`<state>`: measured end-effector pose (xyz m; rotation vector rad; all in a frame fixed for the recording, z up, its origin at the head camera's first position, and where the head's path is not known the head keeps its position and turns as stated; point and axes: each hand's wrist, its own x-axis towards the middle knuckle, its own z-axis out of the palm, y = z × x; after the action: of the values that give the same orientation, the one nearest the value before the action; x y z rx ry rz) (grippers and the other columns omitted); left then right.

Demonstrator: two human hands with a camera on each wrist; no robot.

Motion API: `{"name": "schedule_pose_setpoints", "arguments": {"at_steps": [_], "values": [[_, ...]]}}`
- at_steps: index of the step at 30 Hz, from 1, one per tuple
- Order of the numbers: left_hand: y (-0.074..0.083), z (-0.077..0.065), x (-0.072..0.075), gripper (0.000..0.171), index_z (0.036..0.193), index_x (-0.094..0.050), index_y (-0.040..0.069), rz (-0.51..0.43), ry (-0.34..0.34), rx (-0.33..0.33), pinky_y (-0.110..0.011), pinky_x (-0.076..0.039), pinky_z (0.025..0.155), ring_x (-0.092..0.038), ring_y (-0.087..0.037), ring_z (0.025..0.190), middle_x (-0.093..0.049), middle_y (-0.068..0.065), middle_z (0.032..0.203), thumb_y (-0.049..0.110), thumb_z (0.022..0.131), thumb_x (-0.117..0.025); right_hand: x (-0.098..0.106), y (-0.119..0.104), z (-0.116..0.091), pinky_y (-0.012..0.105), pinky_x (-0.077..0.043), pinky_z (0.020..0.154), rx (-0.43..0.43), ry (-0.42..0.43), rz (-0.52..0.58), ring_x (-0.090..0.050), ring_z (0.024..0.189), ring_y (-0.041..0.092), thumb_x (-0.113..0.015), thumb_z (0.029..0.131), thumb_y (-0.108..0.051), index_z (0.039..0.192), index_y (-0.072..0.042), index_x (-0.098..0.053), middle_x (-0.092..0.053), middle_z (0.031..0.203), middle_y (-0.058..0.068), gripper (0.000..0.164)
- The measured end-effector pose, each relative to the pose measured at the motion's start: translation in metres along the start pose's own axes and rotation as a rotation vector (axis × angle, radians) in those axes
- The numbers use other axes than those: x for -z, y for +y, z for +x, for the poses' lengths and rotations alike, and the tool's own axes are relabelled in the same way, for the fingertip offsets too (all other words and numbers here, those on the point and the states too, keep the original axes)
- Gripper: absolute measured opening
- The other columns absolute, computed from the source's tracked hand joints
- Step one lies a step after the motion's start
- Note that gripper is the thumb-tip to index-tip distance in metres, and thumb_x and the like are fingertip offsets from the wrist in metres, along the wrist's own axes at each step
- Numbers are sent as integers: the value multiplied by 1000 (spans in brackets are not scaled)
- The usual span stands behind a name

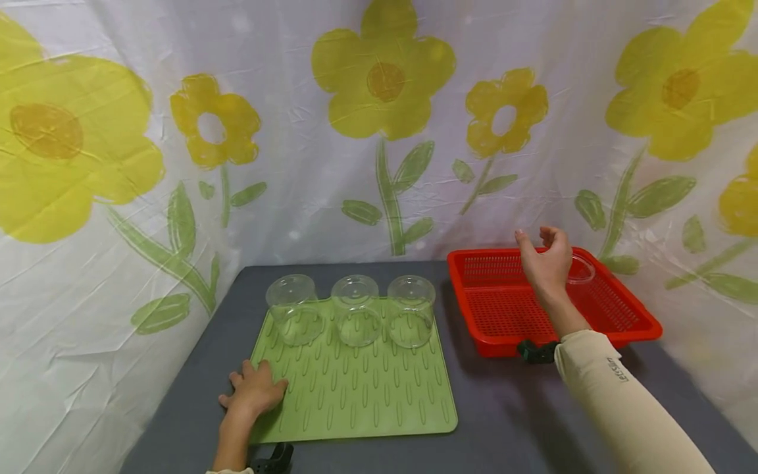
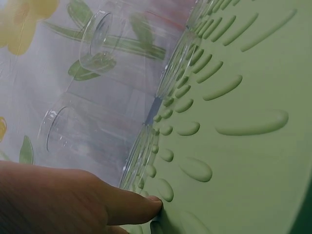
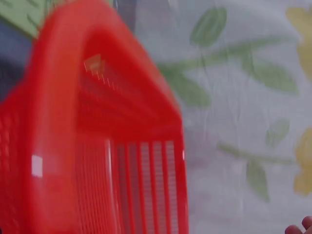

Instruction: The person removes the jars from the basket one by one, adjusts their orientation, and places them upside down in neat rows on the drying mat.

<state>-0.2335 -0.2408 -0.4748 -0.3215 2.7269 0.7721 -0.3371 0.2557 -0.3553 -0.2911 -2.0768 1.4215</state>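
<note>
My left hand [image 1: 254, 390] rests at the left edge of a green ridged mat [image 1: 361, 401], fingers spread and thumb on the mat. In the left wrist view the thumb [image 2: 134, 207] lies beside the mat's raised ridges. Three clear plastic cups stand upside down in a row along the mat's back: a left cup [image 1: 294, 309], a middle cup [image 1: 356, 309] and a right cup [image 1: 411, 309]. My right hand [image 1: 547, 266] is raised over a red basket [image 1: 474, 322], fingers loosely bent and nothing between them. Beside that hand, a clear round rim [image 1: 581, 270] shows inside the basket, partly hidden.
The mat and basket share a dark grey table [image 1: 195, 401]. A white curtain [image 1: 284, 197] with painted yellow flowers hangs close behind and along both sides. The basket's raised walls stand right of the mat, with a strip of table between them.
</note>
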Motion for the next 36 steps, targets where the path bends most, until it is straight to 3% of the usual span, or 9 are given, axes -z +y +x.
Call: {"name": "schedule_pose_setpoints", "arguments": {"at_steps": [8, 14, 21, 24, 29, 32, 36], "values": [[-1, 1, -1, 75, 152, -24, -17, -18, -5, -8, -89, -1, 104, 9, -72, 140, 3, -48, 155, 27, 101, -58, 35, 22, 32, 62, -19, 120, -192, -46, -207, -24, 147, 44, -61, 93, -58, 158, -4, -23, -27, 163, 21, 92], [-1, 2, 1, 76, 153, -23, -16, -18, -23, -5, -89, -1, 103, 10, -72, 140, 3, -48, 155, 29, 102, -58, 53, 36, 43, 61, -24, 122, -337, -92, -206, -15, 151, 44, -60, 87, -69, 162, -4, -11, -15, 167, 22, 110], [-1, 2, 3, 78, 152, -21, -18, -22, -41, -5, -89, -2, 104, 10, -73, 139, 7, -51, 153, 29, 102, -58, 67, 56, 45, 61, -27, 120, -410, -168, -353, -18, 146, 53, -61, 86, -69, 156, 11, -8, -16, 160, 36, 118], [-2, 2, 2, 77, 152, -22, -18, -15, -38, -5, -89, -2, 105, 10, -73, 140, 5, -50, 154, 29, 102, -58, 70, 63, 47, 56, -22, 126, -498, -187, -246, -13, 152, 50, -64, 86, -67, 158, 8, 1, -7, 165, 33, 123], [-4, 1, 0, 76, 152, -23, -17, -2, -34, -10, -89, -3, 104, 8, -73, 140, 1, -50, 154, 29, 102, -58, 73, 71, 52, 50, -11, 130, -651, -228, -15, 6, 158, 39, -66, 87, -63, 157, -8, 29, 21, 168, 17, 130], [-4, 1, 0, 76, 152, -23, -17, -3, -31, -9, -89, -3, 104, 9, -73, 140, 2, -50, 154, 28, 102, -57, 72, 74, 54, 51, -11, 129, -646, -267, 4, 9, 157, 39, -65, 90, -60, 155, -11, 32, 23, 168, 15, 128], [-3, 1, 0, 76, 152, -22, -17, -2, -26, -6, -89, -3, 105, 9, -73, 140, 3, -50, 154, 29, 103, -57, 70, 76, 55, 57, -12, 128, -606, -327, -50, 12, 156, 45, -64, 93, -56, 155, -9, 33, 26, 167, 19, 124]]}}
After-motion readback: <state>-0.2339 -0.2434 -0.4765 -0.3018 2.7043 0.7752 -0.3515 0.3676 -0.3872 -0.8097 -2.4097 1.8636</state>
